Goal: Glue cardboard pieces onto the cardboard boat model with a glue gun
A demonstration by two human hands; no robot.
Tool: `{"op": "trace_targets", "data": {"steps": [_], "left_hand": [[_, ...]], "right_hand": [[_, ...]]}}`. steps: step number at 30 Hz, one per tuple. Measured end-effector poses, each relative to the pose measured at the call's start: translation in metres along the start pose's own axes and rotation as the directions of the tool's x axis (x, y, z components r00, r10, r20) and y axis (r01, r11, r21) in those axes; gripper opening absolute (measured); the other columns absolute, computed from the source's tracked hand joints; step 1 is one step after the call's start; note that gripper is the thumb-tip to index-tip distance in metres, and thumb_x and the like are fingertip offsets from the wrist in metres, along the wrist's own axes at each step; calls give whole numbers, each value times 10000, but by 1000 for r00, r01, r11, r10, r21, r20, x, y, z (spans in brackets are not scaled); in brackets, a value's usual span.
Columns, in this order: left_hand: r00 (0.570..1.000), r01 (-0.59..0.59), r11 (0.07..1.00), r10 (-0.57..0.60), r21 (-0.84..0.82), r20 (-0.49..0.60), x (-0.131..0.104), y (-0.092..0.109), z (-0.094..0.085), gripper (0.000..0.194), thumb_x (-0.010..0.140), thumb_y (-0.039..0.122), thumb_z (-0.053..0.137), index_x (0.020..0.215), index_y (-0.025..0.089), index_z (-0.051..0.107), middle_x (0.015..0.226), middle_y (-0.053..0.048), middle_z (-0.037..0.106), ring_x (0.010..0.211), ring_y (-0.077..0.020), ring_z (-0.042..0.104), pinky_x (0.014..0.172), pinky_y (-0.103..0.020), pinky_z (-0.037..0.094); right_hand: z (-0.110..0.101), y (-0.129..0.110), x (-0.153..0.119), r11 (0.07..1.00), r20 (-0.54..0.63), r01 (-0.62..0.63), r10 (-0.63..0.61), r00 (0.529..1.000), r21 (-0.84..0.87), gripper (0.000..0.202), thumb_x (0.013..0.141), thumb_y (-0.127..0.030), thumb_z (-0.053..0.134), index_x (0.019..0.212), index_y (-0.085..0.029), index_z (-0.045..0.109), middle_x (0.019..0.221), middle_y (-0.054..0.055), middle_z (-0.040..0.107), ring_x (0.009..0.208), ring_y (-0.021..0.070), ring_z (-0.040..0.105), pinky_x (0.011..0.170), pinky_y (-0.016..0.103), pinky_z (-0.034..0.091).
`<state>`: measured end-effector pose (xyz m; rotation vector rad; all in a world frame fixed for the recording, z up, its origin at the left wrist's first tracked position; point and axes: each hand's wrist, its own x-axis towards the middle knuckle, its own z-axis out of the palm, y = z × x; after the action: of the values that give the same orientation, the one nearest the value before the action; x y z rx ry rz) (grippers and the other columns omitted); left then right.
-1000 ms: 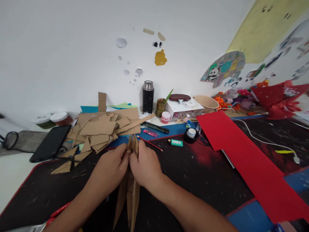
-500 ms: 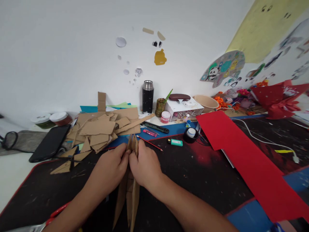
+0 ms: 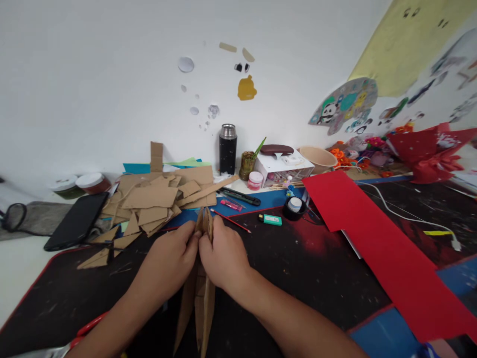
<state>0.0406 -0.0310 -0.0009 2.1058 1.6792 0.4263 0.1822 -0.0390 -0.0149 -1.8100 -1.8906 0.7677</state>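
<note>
Both hands grip an upright, narrow cardboard piece [image 3: 204, 303] made of panels standing close together, above the dark mat. My left hand [image 3: 173, 258] is closed on its left panel. My right hand [image 3: 225, 253] is closed on the right panel, its thumb meeting the left thumb near the top. The upper ends of the panels poke out beyond my fingers, and the lower part hangs toward me between my wrists. What lies between the panels at the thumbs is hidden. A red pencil [image 3: 233, 221] lies just past my right hand.
Cardboard scraps [image 3: 151, 196] are heaped at the left, by a black phone [image 3: 78, 221]. Red-handled scissors [image 3: 76, 342] lie under my left forearm. A black flask [image 3: 227, 151] stands by the wall. Red card [image 3: 387, 263] covers the right side; a green eraser [image 3: 271, 219] sits mid-mat.
</note>
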Motion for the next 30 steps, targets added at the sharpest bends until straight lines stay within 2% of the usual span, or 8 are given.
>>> {"op": "trace_targets", "data": {"steps": [30], "left_hand": [[999,30,1000,-30,-5,20,1,3,-1,224,939,396,315,747,301,380,701,-54,642,690,-263,622,691,-381,368]], "right_hand": [[-1,-1,0,1000,10,-10,9,1000,9,172,1038,-268,534,1163,-166,596,1085,178,806,1011,354,787,800,403,521]]}}
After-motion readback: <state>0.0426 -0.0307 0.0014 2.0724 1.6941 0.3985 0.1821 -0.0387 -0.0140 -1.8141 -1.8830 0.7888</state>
